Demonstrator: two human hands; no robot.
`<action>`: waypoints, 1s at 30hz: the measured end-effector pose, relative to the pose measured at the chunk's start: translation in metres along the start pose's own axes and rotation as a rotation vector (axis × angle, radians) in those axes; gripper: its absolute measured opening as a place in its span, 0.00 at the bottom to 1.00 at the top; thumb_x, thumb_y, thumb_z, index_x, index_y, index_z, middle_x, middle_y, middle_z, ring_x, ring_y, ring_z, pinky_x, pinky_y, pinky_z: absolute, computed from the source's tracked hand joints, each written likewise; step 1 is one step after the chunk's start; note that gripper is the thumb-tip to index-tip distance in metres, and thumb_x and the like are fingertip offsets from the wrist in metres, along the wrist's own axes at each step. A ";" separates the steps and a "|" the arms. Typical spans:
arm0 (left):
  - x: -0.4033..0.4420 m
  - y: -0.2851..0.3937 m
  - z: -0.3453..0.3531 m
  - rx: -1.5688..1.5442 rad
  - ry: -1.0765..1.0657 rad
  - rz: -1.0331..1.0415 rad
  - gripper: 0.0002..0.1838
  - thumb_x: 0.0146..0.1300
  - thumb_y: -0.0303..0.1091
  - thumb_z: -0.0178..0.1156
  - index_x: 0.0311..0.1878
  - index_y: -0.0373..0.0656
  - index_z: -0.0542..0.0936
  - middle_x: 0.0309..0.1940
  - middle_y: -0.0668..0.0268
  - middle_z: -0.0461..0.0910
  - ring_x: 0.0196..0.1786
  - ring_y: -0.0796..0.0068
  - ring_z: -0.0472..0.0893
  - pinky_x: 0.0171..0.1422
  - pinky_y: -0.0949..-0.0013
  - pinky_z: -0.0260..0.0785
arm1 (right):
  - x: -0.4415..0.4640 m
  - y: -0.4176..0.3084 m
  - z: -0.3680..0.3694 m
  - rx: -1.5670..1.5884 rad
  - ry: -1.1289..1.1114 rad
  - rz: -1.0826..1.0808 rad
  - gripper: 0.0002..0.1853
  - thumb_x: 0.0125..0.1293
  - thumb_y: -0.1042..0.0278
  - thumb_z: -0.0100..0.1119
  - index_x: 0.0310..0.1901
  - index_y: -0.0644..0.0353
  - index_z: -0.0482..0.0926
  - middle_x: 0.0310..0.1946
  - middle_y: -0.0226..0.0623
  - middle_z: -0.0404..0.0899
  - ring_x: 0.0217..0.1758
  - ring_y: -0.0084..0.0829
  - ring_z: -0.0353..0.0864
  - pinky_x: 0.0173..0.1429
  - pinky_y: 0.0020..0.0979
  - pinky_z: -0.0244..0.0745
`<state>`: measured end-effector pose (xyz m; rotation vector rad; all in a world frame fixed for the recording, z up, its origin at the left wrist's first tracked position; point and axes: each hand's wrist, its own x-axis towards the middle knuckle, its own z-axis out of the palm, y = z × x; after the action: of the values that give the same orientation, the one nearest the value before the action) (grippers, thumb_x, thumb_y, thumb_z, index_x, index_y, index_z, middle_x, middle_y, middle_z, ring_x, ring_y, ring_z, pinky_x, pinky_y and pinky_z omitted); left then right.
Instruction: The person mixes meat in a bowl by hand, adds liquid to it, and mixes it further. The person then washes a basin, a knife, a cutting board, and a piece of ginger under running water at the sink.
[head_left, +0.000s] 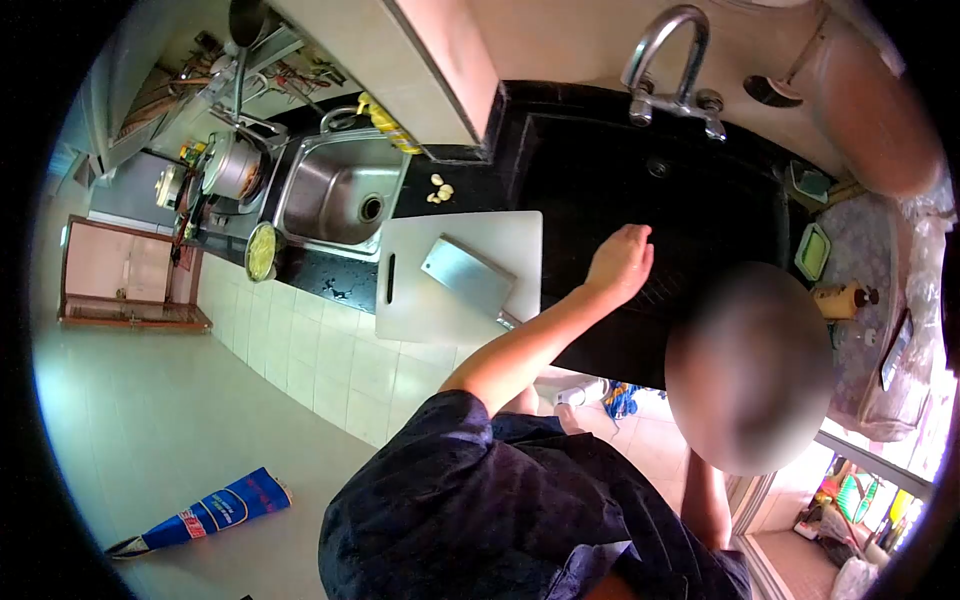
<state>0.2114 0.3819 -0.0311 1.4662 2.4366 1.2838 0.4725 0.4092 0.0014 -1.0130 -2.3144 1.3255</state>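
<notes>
Over the black sink (710, 220) is my left hand (622, 265), its fingers curled together. Whatever they may hold is hidden. My right forearm (707, 505) shows at the lower right, but a large blurred oval covers that hand and anything in it. Left of my left arm lies a white cutting board (400, 315) with a slot handle. A cleaver (468, 275) rests flat on the board, blade towards the upper left, its handle partly behind my forearm. Several peeled garlic cloves (440, 190) sit on the black counter above the board.
A steel sink (300, 215) stands beyond the board, with a pot (232, 168) and a bowl of pale green food (262, 252) farther left. The faucet (680, 70) rises behind the black sink. A green soap dish (813, 250) is at right. A blue printed packet (215, 512) lies on the floor.
</notes>
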 end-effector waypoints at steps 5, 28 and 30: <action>-0.025 -0.073 -0.098 0.042 0.086 -0.094 0.09 0.65 0.31 0.59 0.46 0.39 0.78 0.36 0.53 0.82 0.37 0.52 0.83 0.41 0.56 0.75 | 0.072 -0.046 0.172 -0.265 -0.157 -0.204 0.20 0.68 0.62 0.57 0.55 0.67 0.77 0.45 0.51 0.83 0.51 0.47 0.81 0.57 0.43 0.75; -0.074 -0.161 -0.160 0.271 -0.433 0.242 0.13 0.61 0.33 0.63 0.49 0.45 0.82 0.46 0.61 0.71 0.52 0.60 0.72 0.54 0.56 0.66 | 0.253 -0.006 0.201 -0.272 -0.338 0.140 0.25 0.69 0.49 0.52 0.50 0.67 0.80 0.50 0.55 0.81 0.53 0.49 0.81 0.57 0.44 0.74; -0.067 -0.161 -0.155 0.288 -0.437 0.238 0.16 0.60 0.34 0.63 0.53 0.47 0.81 0.45 0.62 0.71 0.52 0.60 0.72 0.55 0.55 0.66 | 0.267 -0.003 0.190 -0.276 -0.317 0.109 0.26 0.70 0.48 0.51 0.54 0.66 0.77 0.50 0.55 0.81 0.52 0.50 0.82 0.55 0.44 0.75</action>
<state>0.0692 0.1987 -0.0585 1.9105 2.2650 0.5548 0.1757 0.4729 -0.1229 -1.0901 -2.7766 1.3129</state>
